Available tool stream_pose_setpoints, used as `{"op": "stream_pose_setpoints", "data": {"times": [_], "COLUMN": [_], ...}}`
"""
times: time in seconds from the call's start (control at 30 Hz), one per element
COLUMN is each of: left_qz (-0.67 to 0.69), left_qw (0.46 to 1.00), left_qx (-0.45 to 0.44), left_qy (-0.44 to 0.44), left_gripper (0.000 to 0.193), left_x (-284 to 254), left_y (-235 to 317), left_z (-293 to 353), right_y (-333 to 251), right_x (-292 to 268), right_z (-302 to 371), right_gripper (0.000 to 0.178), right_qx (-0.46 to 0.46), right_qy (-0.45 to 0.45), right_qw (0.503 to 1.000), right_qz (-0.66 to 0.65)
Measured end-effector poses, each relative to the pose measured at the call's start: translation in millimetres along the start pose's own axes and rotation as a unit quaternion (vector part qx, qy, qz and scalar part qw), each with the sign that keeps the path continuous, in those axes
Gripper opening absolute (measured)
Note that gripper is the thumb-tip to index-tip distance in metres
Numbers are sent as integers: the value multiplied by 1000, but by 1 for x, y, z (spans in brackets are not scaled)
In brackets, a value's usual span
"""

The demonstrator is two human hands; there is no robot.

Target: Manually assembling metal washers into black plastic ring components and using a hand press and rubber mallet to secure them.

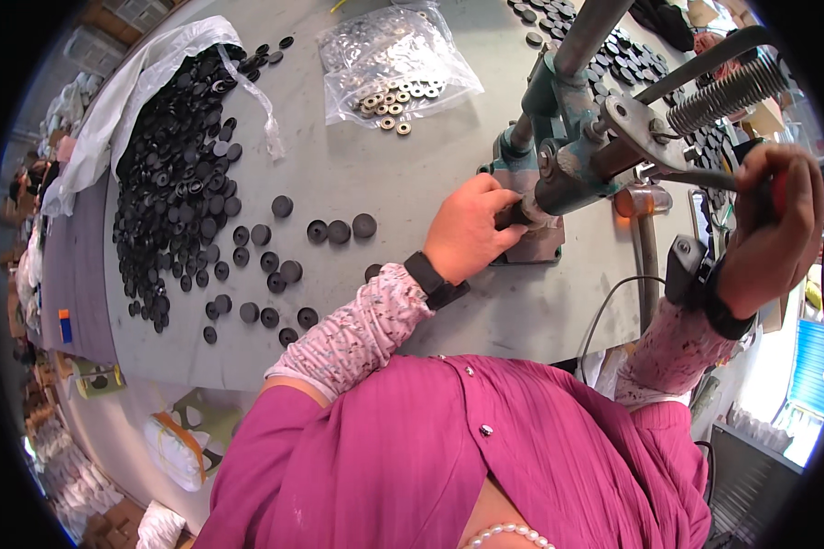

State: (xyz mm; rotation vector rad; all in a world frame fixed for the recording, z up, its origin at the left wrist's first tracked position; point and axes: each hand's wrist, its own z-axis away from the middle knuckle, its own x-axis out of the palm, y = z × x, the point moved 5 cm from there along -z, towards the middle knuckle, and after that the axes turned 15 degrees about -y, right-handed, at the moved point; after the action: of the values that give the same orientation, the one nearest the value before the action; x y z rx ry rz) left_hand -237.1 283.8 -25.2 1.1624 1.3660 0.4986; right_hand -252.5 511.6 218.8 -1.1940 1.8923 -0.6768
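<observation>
Black piece [511, 217]; seemingly round, half-hidden

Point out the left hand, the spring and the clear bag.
Left hand [467, 227]: head view, on the back of the hand.
Spring [728, 94]: head view, on the middle of its coils.
Clear bag [455, 79]: head view, on bare plastic near its right edge.
</observation>
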Motion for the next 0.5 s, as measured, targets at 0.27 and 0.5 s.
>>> {"op": "stream_pose_setpoints", "data": {"times": [0.27,0.5], "left_qz": [25,-71], "left_qw": [999,991], "left_qx": [-28,-17], "left_qy": [12,108], "left_gripper": [39,57], "left_x": [11,25], "left_y": [-3,16], "left_z": [-4,-11], "right_y": [5,5], "right_x": [1,4], "right_z": [-1,3], "right_gripper": [32,31], "right_qx": [-23,-49], "right_qy": [6,19], "right_qw": [999,997], "right_qz": [-42,-61]}}
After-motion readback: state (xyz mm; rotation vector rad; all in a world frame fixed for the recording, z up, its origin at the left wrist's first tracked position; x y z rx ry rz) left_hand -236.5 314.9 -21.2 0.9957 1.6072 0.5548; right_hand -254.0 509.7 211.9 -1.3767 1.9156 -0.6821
